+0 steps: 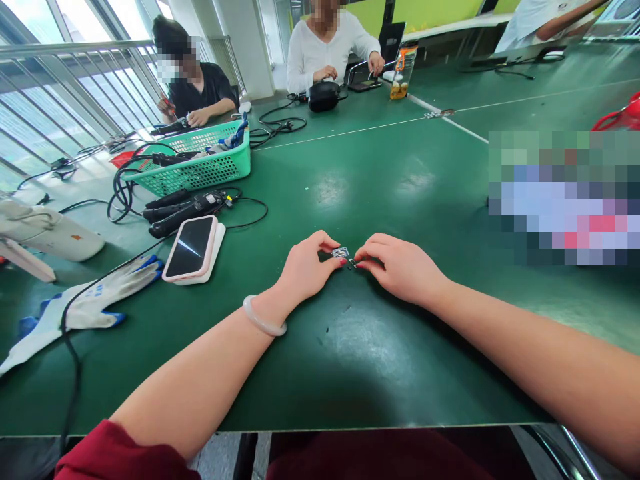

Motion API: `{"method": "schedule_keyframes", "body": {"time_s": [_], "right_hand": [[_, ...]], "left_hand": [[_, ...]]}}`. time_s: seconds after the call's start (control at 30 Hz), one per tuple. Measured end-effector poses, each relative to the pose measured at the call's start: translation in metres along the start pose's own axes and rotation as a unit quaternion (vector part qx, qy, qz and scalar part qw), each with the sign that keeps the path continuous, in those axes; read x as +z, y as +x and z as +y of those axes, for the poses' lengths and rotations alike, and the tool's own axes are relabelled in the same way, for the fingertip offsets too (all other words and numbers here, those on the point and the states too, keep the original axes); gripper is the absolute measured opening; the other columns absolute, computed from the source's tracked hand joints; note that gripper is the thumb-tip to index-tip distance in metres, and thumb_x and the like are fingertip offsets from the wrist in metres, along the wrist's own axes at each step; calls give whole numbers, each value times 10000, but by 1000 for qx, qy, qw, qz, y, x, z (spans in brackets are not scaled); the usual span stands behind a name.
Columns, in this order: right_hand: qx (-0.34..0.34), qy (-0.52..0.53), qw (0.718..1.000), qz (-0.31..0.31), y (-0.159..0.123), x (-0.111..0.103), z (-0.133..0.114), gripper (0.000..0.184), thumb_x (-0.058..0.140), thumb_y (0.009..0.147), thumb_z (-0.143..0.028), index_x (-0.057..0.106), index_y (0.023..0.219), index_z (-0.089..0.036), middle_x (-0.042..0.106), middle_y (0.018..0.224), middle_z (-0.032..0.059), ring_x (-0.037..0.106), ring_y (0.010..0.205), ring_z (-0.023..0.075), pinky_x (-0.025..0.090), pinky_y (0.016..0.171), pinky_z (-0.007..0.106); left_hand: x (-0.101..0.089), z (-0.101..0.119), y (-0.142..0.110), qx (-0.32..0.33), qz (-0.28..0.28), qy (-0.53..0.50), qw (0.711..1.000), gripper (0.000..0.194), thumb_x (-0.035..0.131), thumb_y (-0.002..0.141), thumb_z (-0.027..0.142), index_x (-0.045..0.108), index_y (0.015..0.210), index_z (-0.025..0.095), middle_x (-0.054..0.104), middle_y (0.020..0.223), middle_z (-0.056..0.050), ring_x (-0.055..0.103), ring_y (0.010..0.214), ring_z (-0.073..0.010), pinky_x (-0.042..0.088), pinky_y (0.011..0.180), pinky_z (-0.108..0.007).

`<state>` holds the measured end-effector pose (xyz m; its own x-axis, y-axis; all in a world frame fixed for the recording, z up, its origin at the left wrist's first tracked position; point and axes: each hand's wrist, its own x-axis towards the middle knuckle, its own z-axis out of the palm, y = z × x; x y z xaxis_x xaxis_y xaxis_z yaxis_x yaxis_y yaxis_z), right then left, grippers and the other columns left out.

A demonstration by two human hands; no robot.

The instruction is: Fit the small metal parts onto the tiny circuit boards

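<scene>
Over the middle of the green table, my left hand [309, 264] pinches a small flat piece with a white-and-dark pattern [341, 253], which looks like a little circuit board. Close against it, my right hand [399, 265] has thumb and forefinger pinched on a tiny dark piece with a light edge [353, 264]. The two pieces are very near each other; whether they touch I cannot tell. My fingertips partly cover both. A pale bangle [264, 317] circles my left wrist.
To the left lie a phone [191, 248] on a white box, a work glove [95, 291], black corded tools [187, 210] and a green basket [193, 170]. A bottle [403, 72] stands at the back. Co-workers sit across the table [380, 373]. A blurred patch [565, 200] covers the right.
</scene>
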<state>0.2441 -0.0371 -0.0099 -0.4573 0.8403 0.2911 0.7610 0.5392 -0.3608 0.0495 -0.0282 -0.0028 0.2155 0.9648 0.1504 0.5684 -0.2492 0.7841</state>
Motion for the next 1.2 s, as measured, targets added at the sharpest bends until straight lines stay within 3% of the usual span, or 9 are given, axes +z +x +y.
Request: {"method": "schedule_keyframes", "body": {"time_s": [0.13, 0.3, 0.63, 0.97, 1.2], "right_hand": [[-7, -25, 999, -33, 3, 6, -4, 186, 551, 889, -329, 700, 949, -236, 639, 948, 12, 604, 726, 146, 447, 644, 292], [-9, -36, 999, -38, 7, 8, -5, 166, 547, 890, -297, 691, 855, -223, 629, 909, 11, 588, 694, 140, 435, 628, 285], [-31, 35, 991, 129, 1, 1, -4, 92, 589, 853, -270, 636, 804, -207, 628, 841, 20, 564, 683, 131, 440, 623, 258], [-49, -9, 990, 134, -1, -6, -6, 158, 528, 883, -300, 641, 807, -220, 649, 857, 47, 595, 761, 166, 458, 670, 281], [-101, -56, 979, 167, -4, -7, -6, 254, 469, 914, -307, 663, 779, -213, 661, 826, 58, 590, 745, 160, 441, 640, 265]], "left_hand": [[0, -3, 2, -28, 26, 3, 999, 165, 700, 714, 242, 579, 821, 211, 711, 890, 2, 646, 837, -155, 471, 781, -308], [0, -2, 2, -41, 16, 18, 999, 169, 711, 696, 233, 577, 798, 213, 712, 883, 3, 646, 838, -157, 470, 779, -311], [0, 6, -2, -14, -32, -55, 998, 231, 750, 661, 305, 585, 778, 194, 711, 841, -12, 659, 825, -169, 478, 795, -316], [1, 5, 0, -18, -57, -148, 987, 266, 754, 665, 297, 570, 798, 158, 696, 819, -35, 643, 744, -138, 477, 698, -278], [0, 6, 0, -18, -69, -175, 982, 248, 764, 648, 258, 582, 780, 153, 678, 791, -33, 620, 734, -127, 471, 714, -281]]}}
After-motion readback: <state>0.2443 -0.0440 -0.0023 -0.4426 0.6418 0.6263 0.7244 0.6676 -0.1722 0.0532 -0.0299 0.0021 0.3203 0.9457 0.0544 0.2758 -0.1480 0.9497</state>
